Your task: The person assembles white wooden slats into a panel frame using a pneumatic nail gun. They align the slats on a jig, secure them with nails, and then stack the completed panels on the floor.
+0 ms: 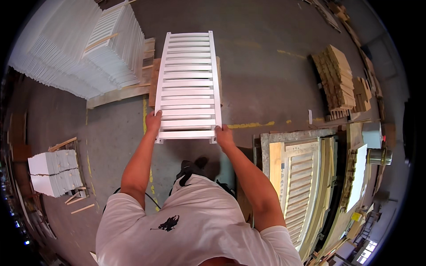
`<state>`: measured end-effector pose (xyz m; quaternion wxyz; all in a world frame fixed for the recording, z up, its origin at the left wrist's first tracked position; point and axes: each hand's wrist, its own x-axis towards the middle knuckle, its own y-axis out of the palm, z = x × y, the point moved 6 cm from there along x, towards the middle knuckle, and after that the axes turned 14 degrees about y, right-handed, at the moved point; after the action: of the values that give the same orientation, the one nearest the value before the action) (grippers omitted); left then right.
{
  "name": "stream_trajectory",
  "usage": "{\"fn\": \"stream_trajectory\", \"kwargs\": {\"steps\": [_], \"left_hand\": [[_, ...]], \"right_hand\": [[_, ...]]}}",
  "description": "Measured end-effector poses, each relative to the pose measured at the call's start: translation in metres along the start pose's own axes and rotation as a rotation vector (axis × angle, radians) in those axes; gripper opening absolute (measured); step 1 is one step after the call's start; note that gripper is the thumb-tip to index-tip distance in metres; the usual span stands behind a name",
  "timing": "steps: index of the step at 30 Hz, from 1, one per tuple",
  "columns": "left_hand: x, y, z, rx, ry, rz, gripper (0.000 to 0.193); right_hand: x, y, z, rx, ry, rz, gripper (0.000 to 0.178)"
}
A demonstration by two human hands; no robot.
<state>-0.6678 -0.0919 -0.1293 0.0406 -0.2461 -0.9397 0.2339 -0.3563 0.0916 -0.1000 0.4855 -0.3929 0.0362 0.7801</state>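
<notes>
hands point(153, 122) point(223, 133) curled; gripping slatted panel point(188, 83) by sides

No words or numbers could be read. A black figure emblem point(166, 223) stood printed on the white shirt point(204, 213) — well below the left grip point(153, 123) — and a worn yellow marking point(250, 125) ran along the floor point(253, 88) just right of the right grip point(224, 135).

"Where could a hand pass?"
"Beyond the right edge of the white slatted panel point(188, 83), over grey floor point(262, 88)."
"What's in the way?"
"Tall white stack point(84, 51) left; wooden frame point(298, 191) off the near right corner."
</notes>
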Motion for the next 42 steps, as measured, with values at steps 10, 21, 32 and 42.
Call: {"fn": "stream_trajectory", "kwargs": {"steps": [10, 21, 32, 42], "left_hand": [[-0.090, 0.092, -0.135, 0.052, 0.765, 0.168, 0.050], [-0.411, 0.313, -0.232, -0.329, 0.774, 1.598, 0.027], [-0.665, 0.290, -0.299, -0.419, 1.042, 2.073, 0.027], [-0.746, 0.257, -0.290, -0.253, 1.152, 2.208, 0.024]], "right_hand": [[-0.083, -0.056, -0.044, -0.198, -0.223, -0.181, 0.059], [-0.304, -0.269, -0.195, 0.429, -0.112, -0.654, 0.037], [-0.776, -0.201, -0.611, 0.408, 1.462, -1.893, 0.033], [-0.820, -0.051, -0.725, 1.100, 1.888, -1.431, 0.064]]}}
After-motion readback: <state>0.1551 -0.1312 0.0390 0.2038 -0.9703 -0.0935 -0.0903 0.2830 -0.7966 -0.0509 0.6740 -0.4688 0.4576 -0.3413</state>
